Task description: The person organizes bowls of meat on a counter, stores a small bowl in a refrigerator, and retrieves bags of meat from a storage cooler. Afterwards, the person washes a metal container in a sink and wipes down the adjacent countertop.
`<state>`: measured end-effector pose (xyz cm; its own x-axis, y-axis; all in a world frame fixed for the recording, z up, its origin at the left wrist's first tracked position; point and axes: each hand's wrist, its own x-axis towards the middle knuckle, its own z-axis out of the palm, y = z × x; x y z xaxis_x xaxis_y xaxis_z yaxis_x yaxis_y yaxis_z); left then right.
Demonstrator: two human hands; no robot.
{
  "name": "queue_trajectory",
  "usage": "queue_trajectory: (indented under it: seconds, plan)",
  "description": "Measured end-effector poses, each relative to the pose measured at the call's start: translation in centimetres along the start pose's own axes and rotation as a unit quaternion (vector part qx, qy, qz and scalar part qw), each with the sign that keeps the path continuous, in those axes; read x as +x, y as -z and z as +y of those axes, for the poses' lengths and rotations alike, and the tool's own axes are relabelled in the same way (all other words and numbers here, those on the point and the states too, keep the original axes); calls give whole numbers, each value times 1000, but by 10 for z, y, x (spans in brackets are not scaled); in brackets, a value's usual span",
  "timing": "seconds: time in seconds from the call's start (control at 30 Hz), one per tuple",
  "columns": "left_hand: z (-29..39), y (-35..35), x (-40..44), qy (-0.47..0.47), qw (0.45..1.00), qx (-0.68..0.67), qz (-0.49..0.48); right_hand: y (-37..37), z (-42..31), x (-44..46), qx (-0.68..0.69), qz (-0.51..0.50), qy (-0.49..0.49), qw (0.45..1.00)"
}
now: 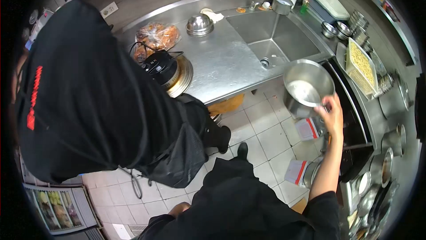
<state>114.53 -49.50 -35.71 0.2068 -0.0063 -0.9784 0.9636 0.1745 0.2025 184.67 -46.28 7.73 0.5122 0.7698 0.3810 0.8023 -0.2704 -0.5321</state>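
A deep stainless steel pot [309, 72] hangs over the floor just in front of the sink's right corner. My right hand [329, 115] is closed on its handle at the near right side, with the arm stretched forward. The pot is tilted so that its inside shows; a bright patch lies on its bottom, and whether that is liquid or glare I cannot make out. Low beside my dark apron, my left hand [179, 209] shows only in part. Its fingers are hidden, and no held object is visible there.
A co-worker in black [102, 93] stands close on my left, bent at the counter [222, 62]. Beyond the pot is the sink [293, 36]. Stacked metal bowls [199, 25] and a bagged orange food [157, 36] sit on the counter. A noodle basket [361, 67] stands right.
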Motion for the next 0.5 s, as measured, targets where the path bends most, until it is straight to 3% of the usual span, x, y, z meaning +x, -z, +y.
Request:
queue_trajectory:
  seconds: [0.13, 0.2, 0.37, 0.43, 0.5]
  plan:
    - [83, -14, 51, -13, 999, -33, -18, -46, 29, 133, -28, -7, 7, 1000]
    - [131, -10, 73, -24, 998, -48, -19, -85, 65, 193, -85, 28, 84, 992]
    - [239, 29, 117, -32, 996, -83, -6, -169, 117, 304, -22, -74, 57, 995]
    - [270, 42, 100, 19, 977, -206, 50, -204, 144, 334, -2, -110, 35, 993]
    - [303, 52, 65, 61, 919, -363, 143, -247, 178, 371, -15, -167, 31, 985]
